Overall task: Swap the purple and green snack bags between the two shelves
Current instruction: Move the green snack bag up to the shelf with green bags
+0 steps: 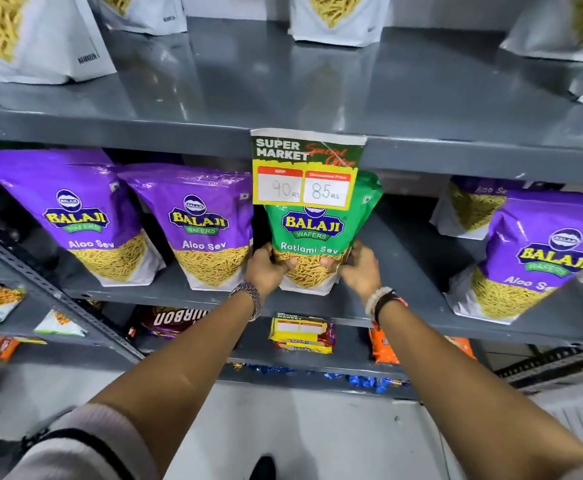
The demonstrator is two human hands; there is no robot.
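Observation:
A green Balaji Ratlami Sev bag (pixel 314 233) stands upright on the middle grey shelf (pixel 404 258), its top hidden behind a price tag. My left hand (pixel 267 266) grips its lower left edge and my right hand (pixel 361 266) grips its lower right edge. Two purple Aloo Sev bags (pixel 75 213) (pixel 200 223) stand to its left on the same shelf. Another purple bag (pixel 539 254) stands at the right, with one more (pixel 473 206) behind it. The upper shelf (pixel 283 81) holds white-bottomed bags (pixel 23 36) whose tops are cut off.
A "Super Market" price tag (pixel 305 168) reading 90 and 85 hangs from the upper shelf's front edge. Lower shelves carry biscuit packs (pixel 302 334), a Bourbon pack (pixel 168 318) and orange packets (pixel 385 348). A slanted metal upright (pixel 51 289) crosses at the left. Pale floor lies below.

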